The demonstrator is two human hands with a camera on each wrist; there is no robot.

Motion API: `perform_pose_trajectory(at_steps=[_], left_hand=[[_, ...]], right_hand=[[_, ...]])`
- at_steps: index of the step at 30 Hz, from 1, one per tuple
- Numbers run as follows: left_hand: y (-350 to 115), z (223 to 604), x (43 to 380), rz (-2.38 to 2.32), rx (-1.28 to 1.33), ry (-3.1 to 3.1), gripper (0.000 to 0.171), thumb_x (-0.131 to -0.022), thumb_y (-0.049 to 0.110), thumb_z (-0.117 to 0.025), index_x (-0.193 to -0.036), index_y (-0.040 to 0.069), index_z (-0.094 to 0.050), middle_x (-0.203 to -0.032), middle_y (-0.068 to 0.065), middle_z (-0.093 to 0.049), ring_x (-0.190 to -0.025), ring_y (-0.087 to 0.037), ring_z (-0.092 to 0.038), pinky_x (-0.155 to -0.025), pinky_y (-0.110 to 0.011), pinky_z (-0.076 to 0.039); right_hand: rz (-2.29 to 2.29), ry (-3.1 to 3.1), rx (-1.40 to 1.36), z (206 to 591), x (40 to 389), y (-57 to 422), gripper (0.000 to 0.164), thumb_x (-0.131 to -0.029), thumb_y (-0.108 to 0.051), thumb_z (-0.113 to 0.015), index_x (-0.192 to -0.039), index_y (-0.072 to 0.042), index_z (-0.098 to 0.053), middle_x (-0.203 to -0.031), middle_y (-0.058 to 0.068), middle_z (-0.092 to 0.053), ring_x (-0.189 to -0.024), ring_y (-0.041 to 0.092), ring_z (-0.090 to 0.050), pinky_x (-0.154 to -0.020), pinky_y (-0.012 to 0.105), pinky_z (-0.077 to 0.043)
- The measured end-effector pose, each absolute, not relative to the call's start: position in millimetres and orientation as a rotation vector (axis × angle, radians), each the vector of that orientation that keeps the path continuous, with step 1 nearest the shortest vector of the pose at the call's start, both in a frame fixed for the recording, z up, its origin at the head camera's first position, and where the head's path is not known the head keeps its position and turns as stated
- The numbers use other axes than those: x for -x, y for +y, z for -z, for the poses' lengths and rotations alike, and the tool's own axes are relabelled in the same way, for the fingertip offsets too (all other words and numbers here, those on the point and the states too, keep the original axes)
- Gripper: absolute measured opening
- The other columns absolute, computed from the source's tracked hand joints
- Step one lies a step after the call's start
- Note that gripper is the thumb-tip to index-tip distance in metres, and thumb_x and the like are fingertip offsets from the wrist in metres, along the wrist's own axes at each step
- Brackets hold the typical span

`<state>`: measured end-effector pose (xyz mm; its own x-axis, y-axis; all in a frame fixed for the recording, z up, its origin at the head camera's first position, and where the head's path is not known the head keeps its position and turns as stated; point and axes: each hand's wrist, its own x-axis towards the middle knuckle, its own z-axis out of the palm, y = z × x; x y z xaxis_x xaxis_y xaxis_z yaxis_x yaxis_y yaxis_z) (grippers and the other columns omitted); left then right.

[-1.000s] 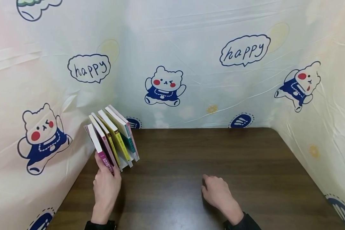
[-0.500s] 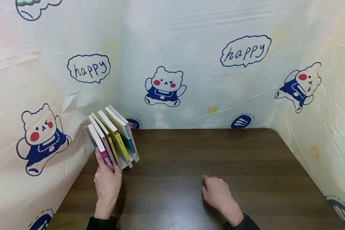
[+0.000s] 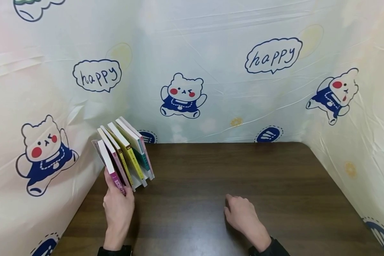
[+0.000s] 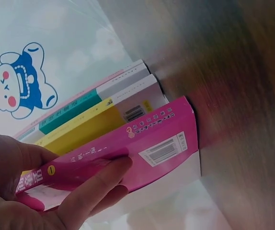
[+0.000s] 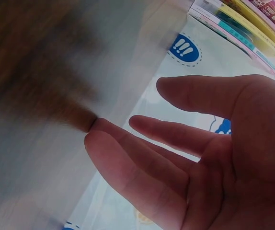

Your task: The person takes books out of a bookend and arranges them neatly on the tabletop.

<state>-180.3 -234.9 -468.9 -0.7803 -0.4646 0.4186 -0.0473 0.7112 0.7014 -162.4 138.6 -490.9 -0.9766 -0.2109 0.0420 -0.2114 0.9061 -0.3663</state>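
Observation:
In the head view, a row of several books leans to the left at the back left of the table. My left hand [image 3: 119, 208] grips the magenta-spined book [image 3: 117, 182] at the row's near left end. The left wrist view shows the thumb on one side of this magenta book [image 4: 164, 139] and fingers on its cover by a barcode. Behind it stand yellow-spined books [image 3: 136, 164] and a teal-and-white one [image 3: 144, 160]. My right hand [image 3: 243, 213] rests by the tabletop, away from the books. Its fingers [image 5: 132, 172] are loosely bent around nothing.
The brown wooden table [image 3: 192, 170] spreads between and beyond both hands. A pale curtain [image 3: 224, 89] printed with bears and "happy" bubbles hangs along the back and both sides, close to the books at the left.
Since half a second ago, my left hand and the magenta book have shifted slightly down and left. The right hand stays where it was.

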Motion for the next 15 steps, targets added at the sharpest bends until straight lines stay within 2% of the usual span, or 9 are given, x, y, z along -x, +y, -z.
perform_pose_trajectory(at_steps=[8,15], left_hand=[[-230,467,169,0.895,-0.354,-2.305,0.097,-0.093,-0.005,-0.064,-0.167,0.025,-0.009,-0.13,-0.046,-0.061,-0.095,-0.068,-0.064,-0.072,-0.081,-0.051],[-224,467,162,0.891,-0.36,-2.315,0.093,-0.097,0.001,-0.063,-0.167,0.027,-0.008,-0.13,-0.045,-0.061,-0.093,-0.068,-0.064,-0.072,-0.081,-0.051]], right_hand=[[-0.571,-3.057,-0.36,491,162,137,0.037,-0.09,-0.012,-0.075,-0.121,0.008,-0.07,-0.105,0.026,-0.078,-0.092,0.043,-0.074,-0.071,0.057,-0.063],[-0.6,-3.069,-0.356,489,163,136,0.037,-0.091,-0.012,-0.075,-0.121,0.008,-0.069,-0.104,0.026,-0.078,-0.087,0.042,-0.075,-0.066,0.055,-0.063]])
